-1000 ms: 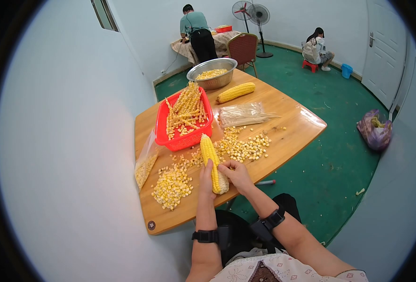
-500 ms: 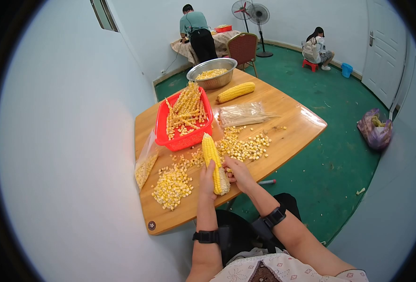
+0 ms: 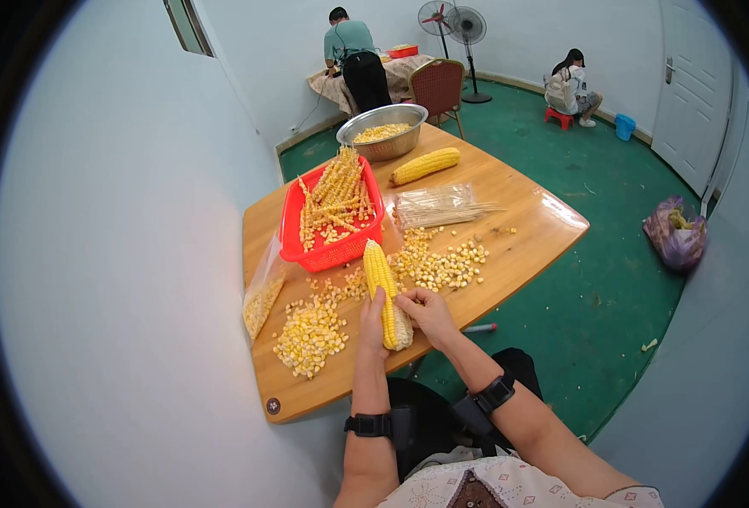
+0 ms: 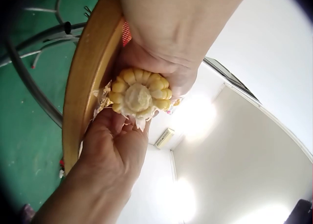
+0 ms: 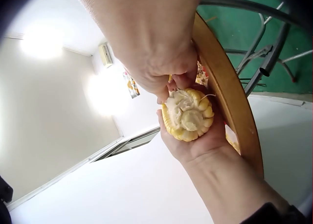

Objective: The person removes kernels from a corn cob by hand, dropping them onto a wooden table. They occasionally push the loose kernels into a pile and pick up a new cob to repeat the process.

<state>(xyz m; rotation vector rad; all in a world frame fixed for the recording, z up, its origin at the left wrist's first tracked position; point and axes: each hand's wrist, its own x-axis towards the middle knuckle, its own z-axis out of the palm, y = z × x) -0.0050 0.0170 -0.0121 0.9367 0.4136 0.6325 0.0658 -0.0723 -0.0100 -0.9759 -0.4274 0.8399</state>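
Observation:
My left hand [image 3: 373,326] grips an ear of corn [image 3: 378,273] from its left side, its tip pointing away over the table's front edge. Yellow kernels cover its left side; a pale stripped strip runs along the right, toward the blunt end. On that right side my right hand [image 3: 430,317] has its thumb and curled fingers against the kernels. The right wrist view shows a bit of yellow kernel [image 5: 170,78] between its fingers. Seen end-on in the left wrist view, the ear [image 4: 138,96] has a bare, pale core. Loose kernels [image 3: 309,339] lie in piles beyond and left of my hands.
A red basket [image 3: 332,256] holds stripped cobs. Behind it stands a metal bowl [image 3: 391,151] of kernels. Another ear [image 3: 425,166], a bag of wooden skewers [image 3: 442,207] and a plastic bag of kernels [image 3: 262,306] lie on the table [image 3: 527,233]. Two people are farther back.
Half a second ago my right hand was slightly off the ear to the right, with kernels at its fingers; now it is back against the ear. My left hand keeps its grip.

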